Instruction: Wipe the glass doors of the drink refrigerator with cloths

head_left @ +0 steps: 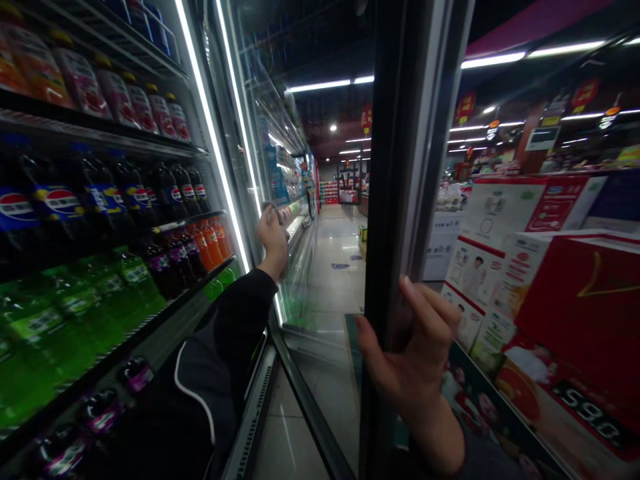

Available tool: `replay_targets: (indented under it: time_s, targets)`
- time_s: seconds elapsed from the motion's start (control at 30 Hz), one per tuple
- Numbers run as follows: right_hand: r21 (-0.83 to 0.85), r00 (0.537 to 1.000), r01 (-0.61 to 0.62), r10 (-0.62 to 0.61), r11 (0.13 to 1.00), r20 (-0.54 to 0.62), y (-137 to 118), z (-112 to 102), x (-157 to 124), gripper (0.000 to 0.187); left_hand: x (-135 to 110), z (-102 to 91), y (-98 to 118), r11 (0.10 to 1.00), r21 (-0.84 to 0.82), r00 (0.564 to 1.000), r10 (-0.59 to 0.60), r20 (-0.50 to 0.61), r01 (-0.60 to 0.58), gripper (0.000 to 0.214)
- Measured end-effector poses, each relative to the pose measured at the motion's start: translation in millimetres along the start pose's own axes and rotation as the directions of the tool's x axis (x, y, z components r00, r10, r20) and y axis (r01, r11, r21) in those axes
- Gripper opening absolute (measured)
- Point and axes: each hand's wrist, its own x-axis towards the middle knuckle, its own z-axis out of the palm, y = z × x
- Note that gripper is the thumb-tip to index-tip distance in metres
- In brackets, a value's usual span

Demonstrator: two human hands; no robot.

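Observation:
A glass cooler door point(320, 280) stands swung out in front of me, with its dark frame point(383, 200) upright at centre right. My right hand point(417, 363) grips the edge of this frame, thumb on the inner side and fingers bent round the outer side. My left hand point(273, 243) is stretched forward to the inner face of the glass, near the bright light strip point(237, 100). Its fingers are curled closed, and a small greyish bit shows at their tips, too blurred to name. My left sleeve is black with a white stripe.
Cooler shelves on the left hold cola bottles point(100, 190), green soda bottles point(75, 307) and pink juice bottles point(120, 97). Stacked red and white cartons point(565, 280) stand at the right, close to my right hand. A tiled aisle point(327, 267) runs ahead beyond the glass.

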Motion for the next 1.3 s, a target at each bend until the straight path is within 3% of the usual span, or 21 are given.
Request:
replay_targets:
  time_s: [0.07,0.17,0.27,0.33,0.47,0.57,0.63,0.67,0.73,0.9,1.0,1.1,1.17,1.3]
  targets:
    - [-0.014,1.000,-0.006,0.006,1.000,-0.005,0,0,-1,0.090,-32,9.5,22,0.999,-0.013,0.999,0.039,-0.009,-0.039,0.041]
    - [-0.032,1.000,-0.015,0.015,0.999,0.003,-1,0,-3,0.089,-100,13.8,66,0.975,-0.005,0.974,0.221,0.057,-0.221,0.047]
    - [-0.043,1.000,-0.012,0.012,0.999,0.007,-1,0,-7,0.087,-163,6.4,105,0.914,-0.072,0.884,0.406,0.232,-0.400,0.049]
    - [-0.043,1.000,-0.020,0.020,0.999,-0.001,0,0,-9,0.086,-185,1.4,119,0.857,-0.102,0.806,0.511,0.298,-0.505,0.048]
    - [-0.021,0.998,-0.062,0.063,0.998,0.029,-2,-1,-13,0.092,-179,2.9,113,0.741,-0.087,0.712,0.666,0.223,-0.666,0.038]
    - [-0.005,0.996,-0.085,0.085,0.996,0.035,-4,-3,-15,0.090,-158,8.5,93,0.624,-0.014,0.611,0.770,0.185,-0.782,0.033]
    - [0.004,0.993,-0.115,0.114,0.993,0.032,-5,-5,-16,0.090,-142,9.8,76,0.575,0.055,0.575,0.799,0.177,-0.816,0.030]
    - [0.010,0.991,-0.130,0.130,0.991,0.033,-5,-6,-17,0.091,-133,9.2,66,0.571,0.095,0.579,0.798,0.168,-0.815,0.029]
    - [0.025,0.988,-0.154,0.153,0.988,0.033,-4,-8,-18,0.093,-110,5.9,40,0.607,0.171,0.630,0.763,0.149,-0.776,0.032]
    - [0.040,0.990,-0.139,0.139,0.989,0.016,1,-8,-20,0.095,-32,-10.8,-35,0.816,0.274,0.859,0.500,0.107,-0.509,0.067]
    - [0.025,0.993,-0.120,0.120,0.992,0.014,3,-6,-18,0.092,10,-19.9,-64,0.894,0.270,0.933,0.353,0.067,-0.357,0.092]
    - [-0.007,0.997,-0.074,0.074,0.997,0.022,4,-3,-15,0.089,30,-22.3,-72,0.949,0.236,0.977,0.209,0.034,-0.211,0.106]
    - [-0.015,0.998,-0.054,0.054,0.998,0.027,4,-1,-14,0.087,29,-19.9,-68,0.966,0.208,0.988,0.150,0.026,-0.152,0.105]
    - [-0.023,0.998,-0.053,0.054,0.998,0.028,1,1,-12,0.084,-12,-8.9,-29,0.988,0.130,0.997,0.075,0.025,-0.078,0.087]
